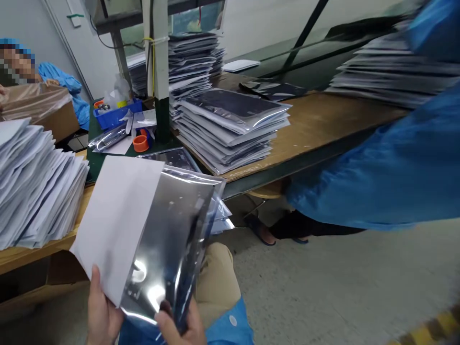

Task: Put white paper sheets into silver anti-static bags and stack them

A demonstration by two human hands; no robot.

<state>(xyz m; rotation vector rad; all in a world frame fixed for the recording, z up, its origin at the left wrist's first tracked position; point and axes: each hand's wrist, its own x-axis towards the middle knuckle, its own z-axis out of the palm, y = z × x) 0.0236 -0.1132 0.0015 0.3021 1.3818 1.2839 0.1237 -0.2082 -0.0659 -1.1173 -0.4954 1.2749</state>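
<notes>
- Head view: the left hand (pixel 102 311) pinches the lower edge of a white sheet (pixel 115 225), and the right hand (pixel 181 326) closes on the edge of a foil bag (pixel 168 244); the hands stay apart, with sheet and bag held between them.
- Just above the grip, the sheet overlaps the bag; I cannot tell whether it is inside the bag's mouth.
- Left of the grip, a tall pile of white sheets (pixel 39 187) remains unbagged.
- Ahead of the grip, a finished-looking stack of foil bags (pixel 230 129) sits on a wooden bench (pixel 312 124).
- Farther right, a co-worker's blue sleeve (pixel 388 167) hides part of another stack of bags (pixel 391 76).
- The frame's bottom edge cuts off both hands, and the foil's glare hides what the bag holds.
</notes>
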